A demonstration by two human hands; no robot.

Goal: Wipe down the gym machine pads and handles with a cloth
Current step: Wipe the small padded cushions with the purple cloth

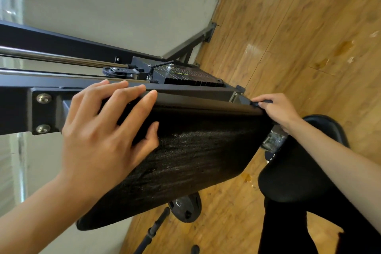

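Nearest, at the right, a black seat pad (288,181) is seen under the right forearm, and a weight plate (186,207) lies on the wooden floor (299,27). The long black back pad (195,154) is mounted against the dark frame (14,107). The left hand (107,130) is laid flat over its upper left edge, fingers straight and spread. At the pad's far right corner a small black piece (255,103) is pinched by the right hand (276,109); whether it is the cloth cannot be told. Beyond, the weight stack (191,77) is seen.
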